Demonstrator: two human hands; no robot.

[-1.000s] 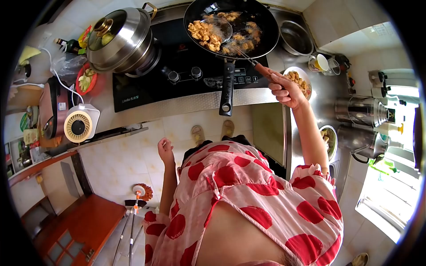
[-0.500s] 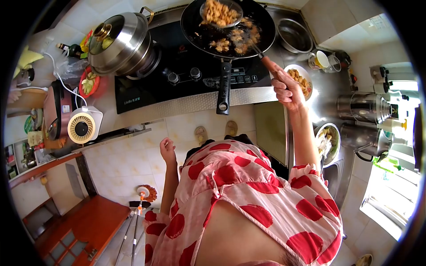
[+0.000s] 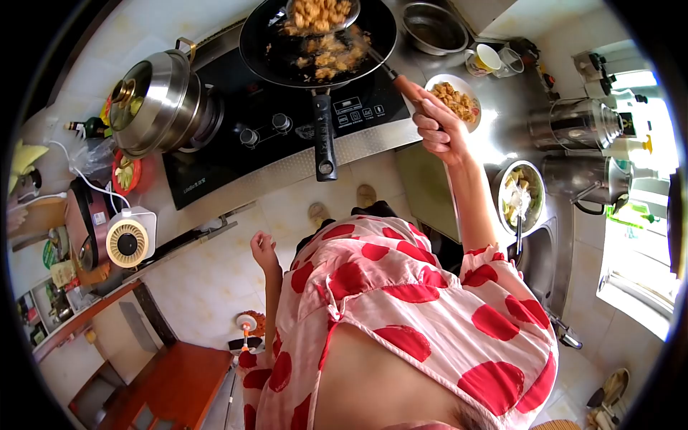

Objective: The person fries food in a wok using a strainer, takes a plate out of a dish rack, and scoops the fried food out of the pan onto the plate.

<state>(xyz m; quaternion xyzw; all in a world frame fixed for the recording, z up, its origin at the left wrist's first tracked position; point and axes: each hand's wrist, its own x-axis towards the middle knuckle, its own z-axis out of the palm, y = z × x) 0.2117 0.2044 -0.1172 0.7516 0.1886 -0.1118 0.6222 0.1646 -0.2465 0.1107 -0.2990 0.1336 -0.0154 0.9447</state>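
My right hand (image 3: 441, 129) is closed round the brown handle of a cooking utensil (image 3: 407, 87). Its metal shaft reaches over the rim of a black frying pan (image 3: 287, 77), and its working end is blurred among browned food pieces (image 3: 330, 57). At the pan's far side is a round metal strainer (image 3: 354, 18) heaped with similar golden-brown pieces. The pan's black handle (image 3: 325, 136) points toward me, untouched. My left hand (image 3: 264, 251) hangs low beside my body with loosely curled fingers and nothing seen in it.
A lidded steel pot (image 3: 161, 107) stands left on the black cooktop (image 3: 215, 154). To the right are a plate of browned pieces (image 3: 453, 99), a metal basin (image 3: 433, 29), mugs and a bowl (image 3: 539, 192) by the sink. A small fan (image 3: 129, 244) sits on the left counter.
The whole view has shifted and tilted, with the stove lower left in frame. The utensil's shaft has swung from the pan's near right toward the strainer. My right hand keeps its grip.
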